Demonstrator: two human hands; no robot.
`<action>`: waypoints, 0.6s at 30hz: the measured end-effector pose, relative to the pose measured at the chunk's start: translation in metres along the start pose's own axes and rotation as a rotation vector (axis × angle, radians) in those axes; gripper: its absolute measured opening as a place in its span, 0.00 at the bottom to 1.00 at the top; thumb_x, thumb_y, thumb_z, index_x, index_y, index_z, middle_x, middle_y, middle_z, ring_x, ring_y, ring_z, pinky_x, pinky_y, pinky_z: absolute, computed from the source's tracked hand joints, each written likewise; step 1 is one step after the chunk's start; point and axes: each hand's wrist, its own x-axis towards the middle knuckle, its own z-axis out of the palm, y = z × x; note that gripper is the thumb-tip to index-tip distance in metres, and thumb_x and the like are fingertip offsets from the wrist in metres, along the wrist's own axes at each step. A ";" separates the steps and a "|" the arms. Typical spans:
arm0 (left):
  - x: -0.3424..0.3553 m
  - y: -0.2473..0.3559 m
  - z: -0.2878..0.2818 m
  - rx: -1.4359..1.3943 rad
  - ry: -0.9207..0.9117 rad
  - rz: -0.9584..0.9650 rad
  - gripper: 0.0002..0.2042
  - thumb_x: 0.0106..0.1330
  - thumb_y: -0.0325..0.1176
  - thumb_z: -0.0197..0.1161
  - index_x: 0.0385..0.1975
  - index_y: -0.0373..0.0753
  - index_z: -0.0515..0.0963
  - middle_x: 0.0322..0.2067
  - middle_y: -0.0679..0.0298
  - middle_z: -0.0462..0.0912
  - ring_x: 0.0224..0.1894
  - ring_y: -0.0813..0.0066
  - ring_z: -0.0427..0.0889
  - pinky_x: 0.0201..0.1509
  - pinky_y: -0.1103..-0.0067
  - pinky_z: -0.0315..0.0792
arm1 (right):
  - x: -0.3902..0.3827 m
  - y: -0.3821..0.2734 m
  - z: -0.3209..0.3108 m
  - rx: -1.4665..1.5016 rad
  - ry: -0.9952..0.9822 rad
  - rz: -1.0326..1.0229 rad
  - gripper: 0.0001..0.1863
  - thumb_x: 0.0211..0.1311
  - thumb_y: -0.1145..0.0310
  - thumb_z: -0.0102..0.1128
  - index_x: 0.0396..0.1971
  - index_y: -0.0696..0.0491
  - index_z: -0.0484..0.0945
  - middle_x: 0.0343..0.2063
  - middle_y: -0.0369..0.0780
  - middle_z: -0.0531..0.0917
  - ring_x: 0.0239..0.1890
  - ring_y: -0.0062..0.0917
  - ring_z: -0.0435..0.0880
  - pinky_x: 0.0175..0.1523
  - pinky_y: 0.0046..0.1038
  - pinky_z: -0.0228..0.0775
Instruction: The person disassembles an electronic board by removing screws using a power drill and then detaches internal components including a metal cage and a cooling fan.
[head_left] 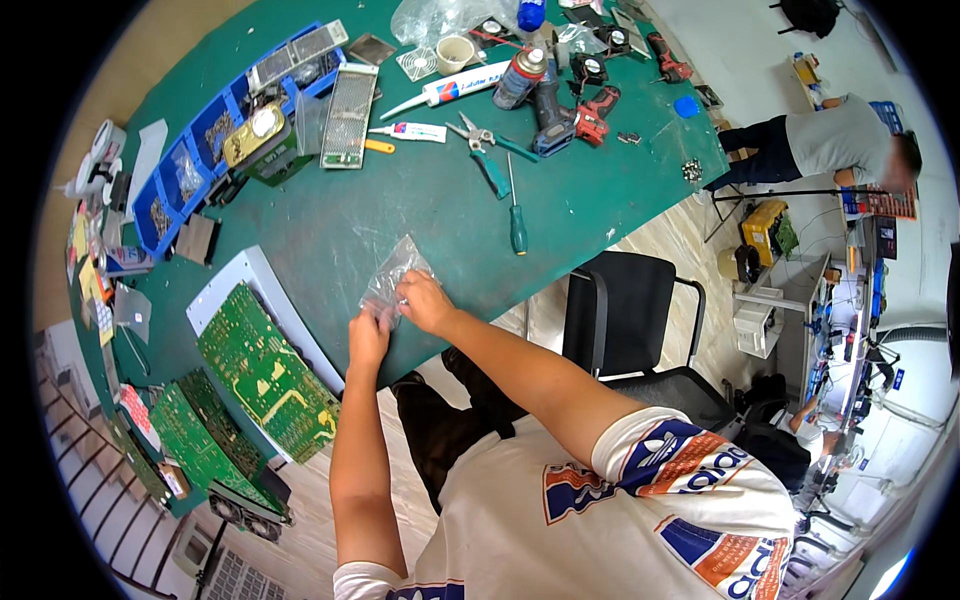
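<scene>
Near the front edge of the green-topped workbench (310,215), both my hands hold a small clear plastic bag (398,268). My left hand (368,338) pinches its lower end, with the fingers closed. Just right of it and slightly farther away, my right hand (426,302) is closed on the bag's side. The bag's upper part sticks out crumpled beyond my fingers; what it contains, if anything, I cannot make out. To the left of my hands lies a large green circuit board (268,370) on a pale metal panel (240,275).
Beyond my hands lie pliers (484,150), a screwdriver (517,225), a sealant tube (450,88), a spray can (520,78) and a red cordless drill (597,115). Blue parts bins (185,185) line the far left. A black chair (620,310) stands at right; another person (830,145) works beyond.
</scene>
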 end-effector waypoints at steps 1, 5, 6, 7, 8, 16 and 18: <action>-0.003 -0.001 -0.002 -0.029 0.035 -0.077 0.08 0.65 0.33 0.62 0.34 0.33 0.77 0.21 0.47 0.80 0.25 0.48 0.81 0.32 0.64 0.75 | -0.001 0.003 -0.006 0.066 -0.031 -0.004 0.10 0.47 0.73 0.69 0.31 0.56 0.80 0.34 0.44 0.78 0.43 0.41 0.77 0.49 0.39 0.71; -0.029 -0.005 -0.019 -0.378 0.182 -0.263 0.07 0.67 0.30 0.61 0.31 0.33 0.75 0.20 0.66 0.78 0.18 0.81 0.76 0.24 0.80 0.69 | -0.014 0.022 -0.076 0.247 0.153 0.064 0.15 0.52 0.72 0.66 0.41 0.58 0.80 0.40 0.48 0.83 0.41 0.42 0.83 0.47 0.37 0.76; -0.036 -0.004 -0.023 -0.372 0.213 -0.282 0.06 0.67 0.29 0.61 0.31 0.33 0.75 0.21 0.67 0.78 0.18 0.82 0.74 0.23 0.82 0.69 | -0.018 0.032 -0.105 0.228 0.290 0.110 0.14 0.55 0.71 0.65 0.42 0.57 0.80 0.36 0.47 0.84 0.35 0.36 0.85 0.42 0.35 0.77; -0.043 -0.002 -0.026 -0.414 0.209 -0.299 0.05 0.66 0.27 0.61 0.31 0.34 0.74 0.21 0.66 0.77 0.18 0.82 0.74 0.23 0.83 0.69 | -0.021 0.048 -0.139 0.256 0.382 0.241 0.14 0.56 0.70 0.65 0.41 0.57 0.80 0.30 0.44 0.85 0.30 0.29 0.85 0.37 0.31 0.78; -0.050 -0.006 -0.029 -0.547 0.206 -0.260 0.03 0.65 0.24 0.60 0.31 0.34 0.73 0.22 0.66 0.77 0.18 0.81 0.74 0.23 0.84 0.70 | -0.017 0.071 -0.168 0.193 0.543 0.309 0.13 0.56 0.69 0.65 0.40 0.58 0.80 0.25 0.42 0.84 0.27 0.26 0.84 0.34 0.28 0.77; -0.117 0.049 -0.042 -0.466 -0.061 -0.442 0.09 0.71 0.30 0.57 0.38 0.29 0.78 0.25 0.63 0.81 0.20 0.81 0.77 0.23 0.83 0.70 | 0.051 0.237 -0.372 -0.831 0.548 0.327 0.28 0.57 0.77 0.53 0.59 0.43 0.73 0.56 0.43 0.74 0.60 0.40 0.71 0.58 0.41 0.68; -0.132 0.061 -0.043 -0.488 -0.078 -0.489 0.10 0.71 0.32 0.58 0.38 0.30 0.79 0.25 0.63 0.82 0.20 0.80 0.78 0.24 0.84 0.70 | 0.076 0.258 -0.396 -1.108 0.246 0.300 0.28 0.62 0.70 0.53 0.64 0.38 0.67 0.62 0.39 0.70 0.66 0.36 0.65 0.62 0.40 0.65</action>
